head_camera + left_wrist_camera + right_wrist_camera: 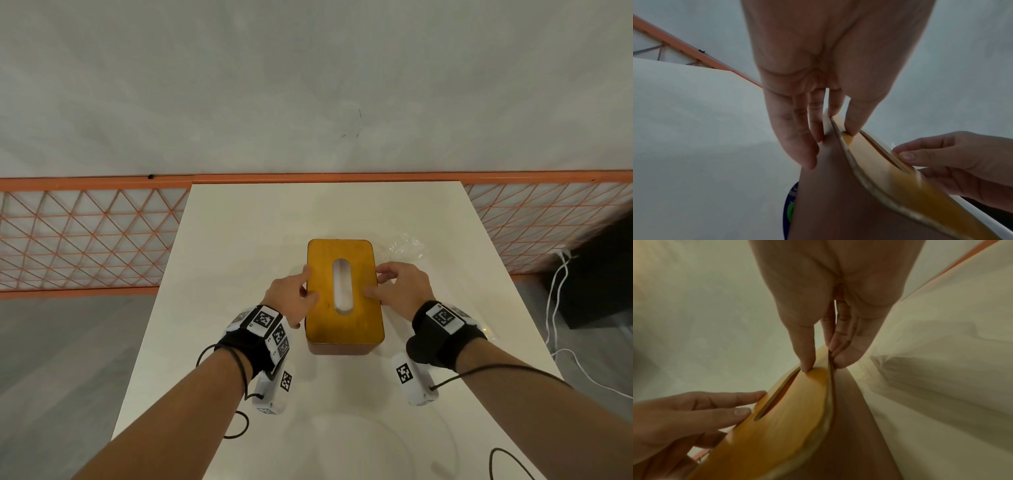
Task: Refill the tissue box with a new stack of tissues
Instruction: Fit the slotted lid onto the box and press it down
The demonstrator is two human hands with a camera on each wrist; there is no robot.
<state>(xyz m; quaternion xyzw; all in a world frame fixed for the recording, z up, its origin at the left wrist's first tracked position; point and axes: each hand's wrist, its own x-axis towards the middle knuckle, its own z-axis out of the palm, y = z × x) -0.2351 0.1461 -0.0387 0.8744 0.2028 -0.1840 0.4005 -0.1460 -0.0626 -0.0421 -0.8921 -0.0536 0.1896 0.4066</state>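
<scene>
The tissue box (344, 294) (white tissue visible in its slot) is stood mid-desk (239, 240) and pinched at its lid edges by the left hand (291, 296) and right hand (400, 286).

A white table (239, 240) stands against a pale grey wall (308, 85). An orange rail (85, 183) with orange lattice panels (85, 240) runs along the wall behind it. The floor (68, 342) is grey; at right, white cables (556, 291) hang beside a dark box (603, 274).
</scene>
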